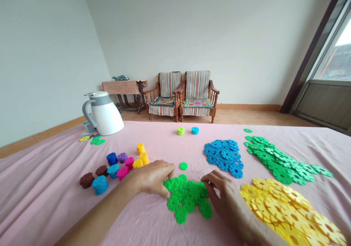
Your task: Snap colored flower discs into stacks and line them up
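Observation:
A loose heap of bright green notched plastic discs (188, 194) lies on the pink cloth between my hands. At the heap's left edge is my left hand (155, 178), with thumb and forefinger apart and their tips touching the outer discs. On the opposite side my right hand (221, 189) is closed, its thumb and forefinger pinching the edge of a green disc (203, 190). One single green disc (183, 166) lies flat just beyond the heap.
Stacked discs in several colours (113, 171) stand left; a lime stack (180, 131) and a blue stack (195, 130) stand farther back. Blue (223, 156), green (274, 158) and yellow (287, 209) disc piles spread right. A white jug (106, 114) stands at the back left.

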